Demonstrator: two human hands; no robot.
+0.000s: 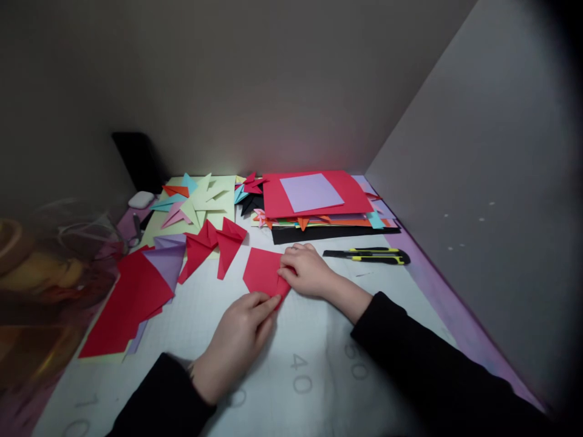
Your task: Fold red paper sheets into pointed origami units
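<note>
A partly folded sheet of red paper lies on the pale mat in front of me. Its near right edge is turned over. My left hand pinches the near corner, thumb and forefinger together on the paper. At the right side of the sheet, my right hand presses its closed fingers on the folded edge. Left of the sheet stand two folded red paper pieces. The underside of the sheet is hidden.
A black and yellow utility knife lies right of my right hand. Behind is a paper stack with a lilac square on top. Folded paper stars sit back left, near a black phone. Red sheets lie left; walls enclose the back and right.
</note>
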